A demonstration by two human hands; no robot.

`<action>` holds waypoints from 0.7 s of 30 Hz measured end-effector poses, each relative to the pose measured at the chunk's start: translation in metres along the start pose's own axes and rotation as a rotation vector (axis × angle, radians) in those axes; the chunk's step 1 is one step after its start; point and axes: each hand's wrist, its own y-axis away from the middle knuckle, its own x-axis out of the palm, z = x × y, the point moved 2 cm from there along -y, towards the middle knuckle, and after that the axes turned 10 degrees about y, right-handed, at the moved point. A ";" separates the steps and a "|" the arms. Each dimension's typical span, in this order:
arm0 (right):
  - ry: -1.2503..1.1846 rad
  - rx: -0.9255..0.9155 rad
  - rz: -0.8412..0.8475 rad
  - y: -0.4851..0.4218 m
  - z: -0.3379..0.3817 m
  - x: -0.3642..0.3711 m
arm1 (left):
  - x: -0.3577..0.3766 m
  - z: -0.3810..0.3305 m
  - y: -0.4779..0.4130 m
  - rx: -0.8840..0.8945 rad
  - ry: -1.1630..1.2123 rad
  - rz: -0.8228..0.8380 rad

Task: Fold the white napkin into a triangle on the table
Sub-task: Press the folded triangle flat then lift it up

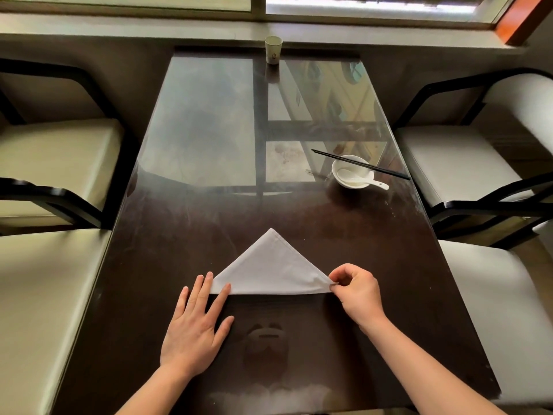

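The white napkin (270, 269) lies flat on the dark glass-topped table (209, 145) as a triangle, its apex pointing away from me and its long folded edge toward me. My left hand (196, 323) lies flat with straight fingers, the fingertips pressing on the napkin's left corner. My right hand (357, 290) pinches the napkin's right corner between thumb and forefinger, the other fingers curled.
A white bowl (353, 172) with a white spoon in it and black chopsticks (360, 164) across its rim stands at the right. A paper cup (273, 50) stands at the far edge. Cream-cushioned chairs (45, 163) flank both sides of the table.
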 end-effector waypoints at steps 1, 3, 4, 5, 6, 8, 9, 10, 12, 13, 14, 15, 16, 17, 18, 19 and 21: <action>0.020 -0.016 -0.008 0.000 0.000 0.001 | 0.000 0.000 0.000 -0.002 -0.001 0.003; 0.071 -0.043 -0.012 0.002 -0.001 0.002 | 0.000 -0.001 0.000 -0.002 -0.001 0.000; 0.095 -0.053 -0.008 0.003 -0.002 0.003 | 0.000 -0.001 0.000 -0.002 0.003 -0.002; 0.116 -0.065 -0.001 0.004 -0.004 0.004 | 0.000 -0.001 0.001 -0.001 0.007 -0.002; 0.134 -0.083 0.007 0.005 -0.004 0.005 | -0.001 -0.001 0.001 -0.002 0.009 -0.004; 0.155 -0.120 0.016 0.004 -0.004 0.006 | -0.001 -0.001 0.001 -0.006 0.008 -0.007; 0.155 -0.125 0.020 0.002 -0.004 0.006 | -0.001 -0.001 0.001 -0.007 0.007 -0.006; 0.153 -0.120 0.030 0.000 -0.004 0.005 | -0.001 -0.001 0.001 -0.006 0.009 -0.006; 0.150 -0.099 0.073 -0.002 -0.006 0.003 | -0.001 -0.001 0.001 -0.003 0.015 -0.012; 0.154 -0.096 0.094 -0.003 -0.007 0.001 | -0.001 -0.001 0.001 -0.001 0.016 -0.014; 0.162 -0.099 0.109 -0.003 -0.008 0.000 | 0.000 -0.001 0.001 0.001 0.013 -0.015; 0.175 -0.109 0.121 -0.003 -0.009 -0.001 | 0.000 -0.001 0.001 0.002 0.011 -0.016; 0.191 -0.124 0.137 -0.002 -0.009 -0.002 | 0.001 0.000 0.001 0.003 0.009 -0.016; 0.211 -0.142 0.158 -0.001 -0.010 -0.002 | 0.001 0.000 0.001 0.003 0.008 -0.016; 0.238 -0.158 0.174 0.000 -0.010 -0.002 | 0.002 0.000 0.001 0.003 0.008 -0.014; 0.270 -0.178 0.169 0.002 -0.010 -0.002 | 0.002 0.000 0.000 0.003 0.006 -0.012; 0.349 -0.258 0.086 0.007 -0.008 -0.001 | 0.003 0.001 0.000 -0.001 0.001 -0.009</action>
